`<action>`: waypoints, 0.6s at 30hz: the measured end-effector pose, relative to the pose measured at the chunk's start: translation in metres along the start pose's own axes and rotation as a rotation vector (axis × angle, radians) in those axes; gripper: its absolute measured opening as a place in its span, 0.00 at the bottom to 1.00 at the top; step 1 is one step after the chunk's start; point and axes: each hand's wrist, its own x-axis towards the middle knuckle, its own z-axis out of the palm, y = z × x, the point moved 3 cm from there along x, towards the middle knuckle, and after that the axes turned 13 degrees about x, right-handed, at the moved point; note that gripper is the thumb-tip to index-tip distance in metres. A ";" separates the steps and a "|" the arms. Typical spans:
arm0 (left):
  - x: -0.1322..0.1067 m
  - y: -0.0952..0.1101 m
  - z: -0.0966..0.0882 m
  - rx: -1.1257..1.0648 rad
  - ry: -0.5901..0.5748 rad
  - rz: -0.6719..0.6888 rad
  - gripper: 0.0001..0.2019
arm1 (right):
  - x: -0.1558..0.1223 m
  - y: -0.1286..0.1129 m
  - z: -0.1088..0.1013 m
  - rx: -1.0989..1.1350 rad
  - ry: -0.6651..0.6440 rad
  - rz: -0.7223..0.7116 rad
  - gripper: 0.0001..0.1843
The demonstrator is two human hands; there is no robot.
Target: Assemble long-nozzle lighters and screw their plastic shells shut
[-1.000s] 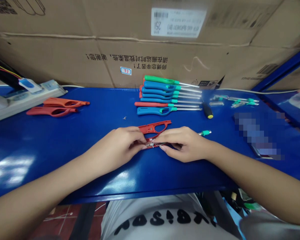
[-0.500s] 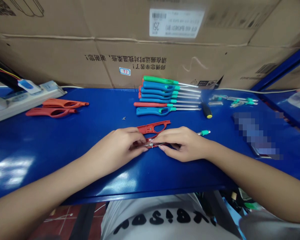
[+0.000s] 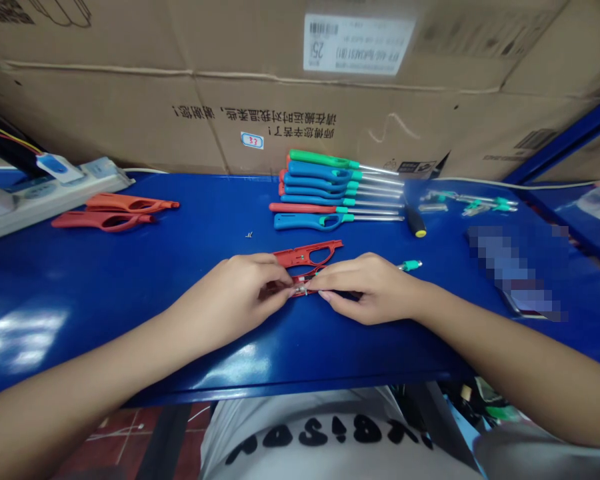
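Note:
Both hands meet over a red lighter half-shell (image 3: 312,291) lying on the blue table, its small inner parts partly hidden by my fingers. My left hand (image 3: 243,287) is closed, thumb and fingertips pinching at the left of a small metallic fitting (image 3: 300,289) in this shell. From the other side, my right hand (image 3: 373,287) is closed on the shell, fingertips beside the same fitting. Just beyond the fingers lies the matching red half-shell (image 3: 293,258), open side up. A metal lighter tube with a green collar (image 3: 410,265) shows past my right hand.
Several assembled lighters (image 3: 313,199) lie in a stack at the back, beside a dark screwdriver (image 3: 417,223). Red and orange shells (image 3: 115,219) are at left near a power strip (image 3: 35,200). Small screws (image 3: 249,235), loose tubes (image 3: 475,201) and a blurred-out phone (image 3: 513,270) also lie around.
My left fingertips have shifted slightly at the metallic fitting, covering the part that showed to its left. My right hand keeps nearly the same place. The view has moved a little.

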 end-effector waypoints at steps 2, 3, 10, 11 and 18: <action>0.001 0.000 0.000 -0.035 0.023 0.034 0.08 | 0.000 0.000 0.000 -0.018 -0.006 0.006 0.17; 0.001 0.000 0.000 -0.046 0.031 0.045 0.08 | 0.000 -0.001 0.000 -0.028 0.000 0.007 0.17; 0.002 0.001 0.000 -0.020 0.044 0.046 0.07 | -0.001 -0.001 -0.015 -0.079 -0.005 0.164 0.06; 0.001 0.001 0.000 -0.016 0.045 0.047 0.07 | -0.001 0.000 -0.017 -0.067 -0.032 0.196 0.05; -0.001 0.001 -0.001 -0.005 0.026 0.038 0.08 | -0.001 0.000 -0.023 0.002 -0.107 0.265 0.02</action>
